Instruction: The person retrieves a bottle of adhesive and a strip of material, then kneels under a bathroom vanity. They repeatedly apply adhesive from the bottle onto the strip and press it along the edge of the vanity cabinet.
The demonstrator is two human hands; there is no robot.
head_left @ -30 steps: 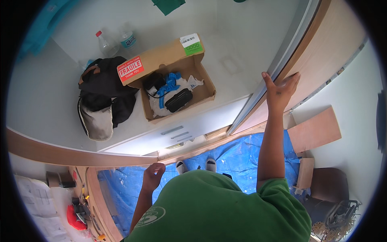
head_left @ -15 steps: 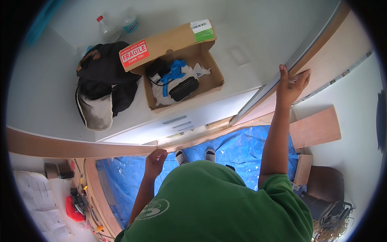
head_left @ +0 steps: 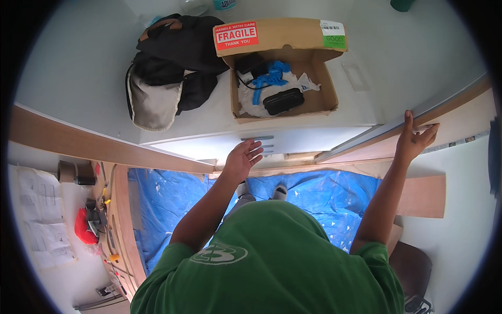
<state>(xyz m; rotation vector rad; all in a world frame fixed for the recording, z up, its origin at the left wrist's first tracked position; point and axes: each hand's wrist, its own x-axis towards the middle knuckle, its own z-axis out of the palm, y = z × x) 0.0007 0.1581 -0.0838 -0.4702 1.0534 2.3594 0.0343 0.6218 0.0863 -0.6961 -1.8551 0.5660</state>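
Observation:
My left hand [head_left: 243, 160] is raised with its fingers loosely spread, and nothing is in it. Just beyond its fingertips are the slim grey handles [head_left: 265, 146] on the front of the white drawer [head_left: 306, 141]; I cannot tell whether the fingers touch them. At the right, my right hand [head_left: 416, 142] rests against the wood-edged side panel [head_left: 451, 111], thumb up and fingers stretched apart. On the white shelf above the drawer stands an open cardboard box [head_left: 327, 86] with a black case [head_left: 283, 101], a blue crumpled wrap [head_left: 273, 77] and white padding inside.
A black bag [head_left: 201, 55] lies left of the box, with bottles behind it. Blue sheeting [head_left: 324, 193] covers the floor under my feet. Tools and a red pouch [head_left: 85, 227] lie on the left bench. At right are a wooden board [head_left: 424, 196] and a brown chair [head_left: 410, 267].
My left hand has gone up and right from the wooden edge to the drawer front, its fingers opening out. My right hand stays at the side panel. The view has shifted.

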